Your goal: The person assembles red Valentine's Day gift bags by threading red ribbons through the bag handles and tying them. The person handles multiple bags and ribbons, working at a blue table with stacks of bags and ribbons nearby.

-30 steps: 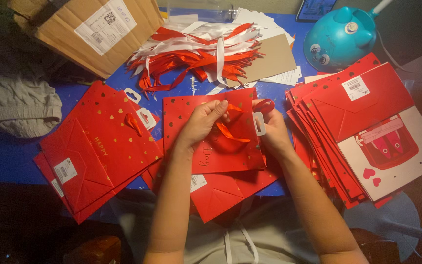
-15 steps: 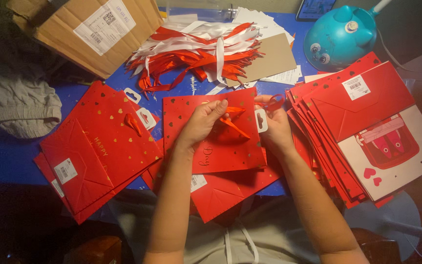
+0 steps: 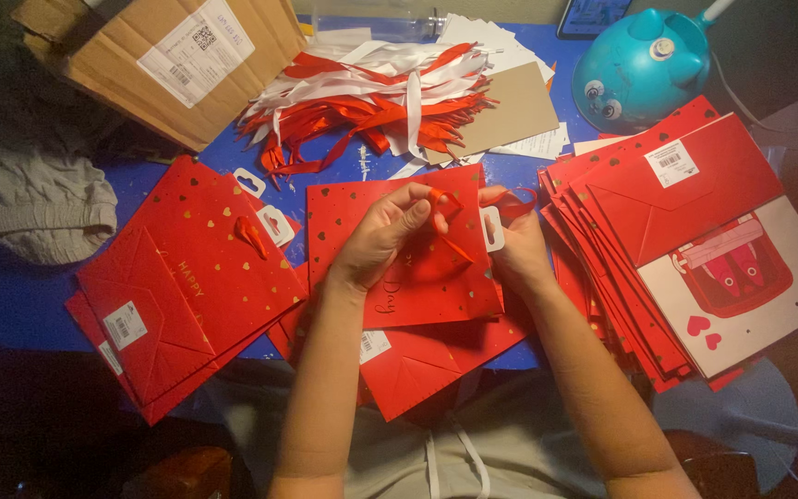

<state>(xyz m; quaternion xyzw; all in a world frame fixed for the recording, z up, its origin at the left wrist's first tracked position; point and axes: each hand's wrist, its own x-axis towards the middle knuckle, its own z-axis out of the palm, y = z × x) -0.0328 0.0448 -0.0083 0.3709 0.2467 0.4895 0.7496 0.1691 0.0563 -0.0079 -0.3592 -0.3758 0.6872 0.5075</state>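
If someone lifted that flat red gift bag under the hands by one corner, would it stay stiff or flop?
The red gift bag lies folded flat like thin card, so it would probably bend a little yet hold shape. It looks light. The red ribbon at the left hand would likely dangle limply.

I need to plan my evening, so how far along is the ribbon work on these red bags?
Looks done: a pile of red bags with ribbon at the left. In hand: the left hand and right hand work a red ribbon on the middle bag. Left: a thick stack of flat bags at the right and a heap of loose ribbons behind.
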